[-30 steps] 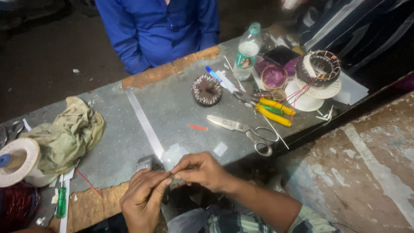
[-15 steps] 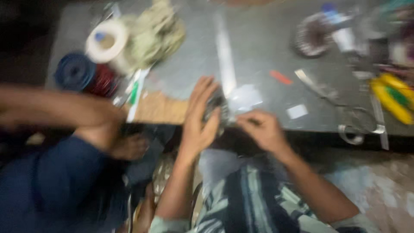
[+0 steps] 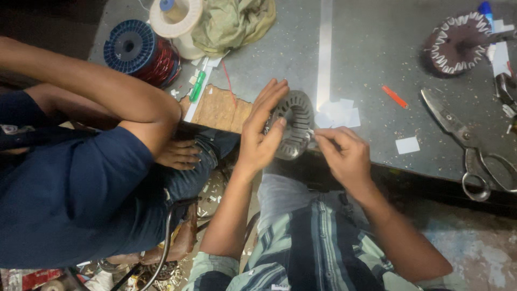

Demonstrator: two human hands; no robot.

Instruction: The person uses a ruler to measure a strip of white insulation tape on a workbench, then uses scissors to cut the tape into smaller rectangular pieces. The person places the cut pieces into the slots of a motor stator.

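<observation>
A grey metal worktop point(image 3: 377, 48) fills the upper part of the view, scuffed and dusty, with a pale strip point(image 3: 324, 48) running across it and a patch near its front edge where the covering is torn away to bare wood point(image 3: 218, 110). At that front edge, just beside the bare wood patch, the left hand point(image 3: 258, 134) holds a ring-shaped slotted metal stator core point(image 3: 293, 126), fingers spread behind it and thumb curled over its rim, so this grip is closed on the core. The right hand point(image 3: 342, 148) touches the core's side with its fingertips pinched together on something too small to tell. Small white paper slips point(image 3: 336, 113) lie on the worktop just beyond the core, and one more white slip point(image 3: 407, 145) lies further along the worktop, near large steel shears point(image 3: 458, 134), with a small orange piece point(image 3: 395, 97) beyond it. Well beyond the core, a wound round stator point(image 3: 458, 43) sits at the far corner. On the other side of the wood patch stand a blue spool of red-brown wire point(image 3: 137, 51), a white tape roll point(image 3: 175, 16), a crumpled greenish cloth point(image 3: 231, 21) and a green pen point(image 3: 197, 86). A second person in dark blue clothing point(image 3: 70, 205) sits beside the worktop, over a littered floor point(image 3: 215, 188)
</observation>
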